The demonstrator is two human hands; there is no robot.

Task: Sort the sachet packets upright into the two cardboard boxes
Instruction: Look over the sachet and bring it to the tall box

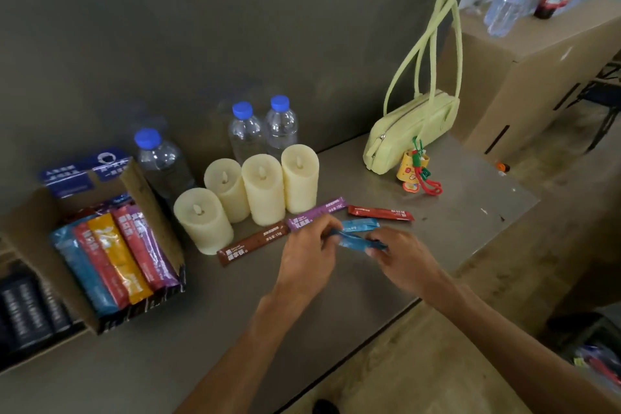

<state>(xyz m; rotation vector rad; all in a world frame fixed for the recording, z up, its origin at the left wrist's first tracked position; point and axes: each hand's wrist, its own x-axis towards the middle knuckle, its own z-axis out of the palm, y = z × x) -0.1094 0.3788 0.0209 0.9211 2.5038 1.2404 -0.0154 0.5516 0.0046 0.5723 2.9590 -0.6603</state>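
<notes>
Your left hand (309,257) and your right hand (405,260) meet over the counter (302,339), in front of the row of four cream candles (263,190) and a little to its right. Between them you hold a blue sachet (353,241). Your left fingers (324,223) curl and pinch one end, your right fingers (376,246) pinch the other, and the packet lies roughly level. A second blue sachet (361,224) shows just behind it, closer to the candles; I cannot tell whether a hand holds it or it rests on the counter. Three more lie flat on the counter at the candles' feet. A brown sachet (252,243) is just in front of the row, a purple sachet (317,213) is at the base of the right-hand candle, and a red sachet (379,213) is out to the right of the row. Left of the candles stands an open cardboard box (153,212), tipped back, with coloured sachets (111,255) packed side by side on end inside it. Farther left of the candles, a second cardboard box (40,351) holds dark packets (27,312). Behind the candles three water bottles (247,133) with blue caps stand at the wall. Well to the right of the candles, a pale green handbag (413,131) with a dangling charm (416,171) rests on the counter.
</notes>
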